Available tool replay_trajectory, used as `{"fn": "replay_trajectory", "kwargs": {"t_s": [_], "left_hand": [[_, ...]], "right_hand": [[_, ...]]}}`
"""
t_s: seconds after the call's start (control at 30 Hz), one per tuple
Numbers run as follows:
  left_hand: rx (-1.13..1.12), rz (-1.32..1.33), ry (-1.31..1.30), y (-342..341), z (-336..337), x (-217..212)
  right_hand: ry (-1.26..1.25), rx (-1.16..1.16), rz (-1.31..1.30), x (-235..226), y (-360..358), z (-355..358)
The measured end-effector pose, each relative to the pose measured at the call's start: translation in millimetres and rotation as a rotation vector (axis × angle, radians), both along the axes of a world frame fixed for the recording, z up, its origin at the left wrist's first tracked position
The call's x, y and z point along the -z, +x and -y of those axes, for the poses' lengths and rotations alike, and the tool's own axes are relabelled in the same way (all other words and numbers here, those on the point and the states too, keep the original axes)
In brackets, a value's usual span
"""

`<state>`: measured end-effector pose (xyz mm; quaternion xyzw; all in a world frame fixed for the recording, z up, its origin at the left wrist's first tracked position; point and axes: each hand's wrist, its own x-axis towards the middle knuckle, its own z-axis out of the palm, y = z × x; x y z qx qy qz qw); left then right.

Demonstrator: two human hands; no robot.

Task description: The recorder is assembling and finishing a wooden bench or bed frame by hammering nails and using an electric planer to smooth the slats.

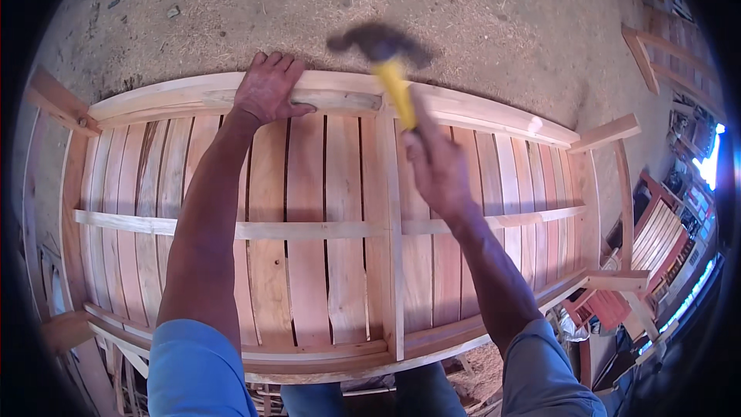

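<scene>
Hammer (394, 81), wrapped in the right hand's (438, 166) fingers near the slatted frame's (340, 230) far rail (340, 82), should land squarely, with the left hand (270, 89), fingers spread across that rail, bracing left of the blow.

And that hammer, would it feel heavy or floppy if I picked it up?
The hammer is probably heavy at one end, since its dark head looks like metal. It's likely stiff, because the yellow handle looks straight. It might tip head-first, as the head is wider than the handle.
</scene>
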<state>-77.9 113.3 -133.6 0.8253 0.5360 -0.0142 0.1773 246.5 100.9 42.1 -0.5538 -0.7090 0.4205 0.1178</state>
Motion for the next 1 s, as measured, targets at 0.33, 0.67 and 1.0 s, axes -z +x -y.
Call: {"fn": "replay_trajectory", "kwargs": {"t_s": [0.33, 0.67, 1.0], "left_hand": [[-0.007, 0.006, -0.027, 22, -10, 1], [-0.019, -0.041, -0.058, 23, -14, -8], [-0.433, 0.004, 0.212, 40, 26, -30]], "right_hand": [[0.033, -0.201, 0.116, 58, 56, 19], [0.084, 0.254, -0.375, 50, 62, 18], [-0.146, -0.003, 0.044, 15, 34, 5]]}}
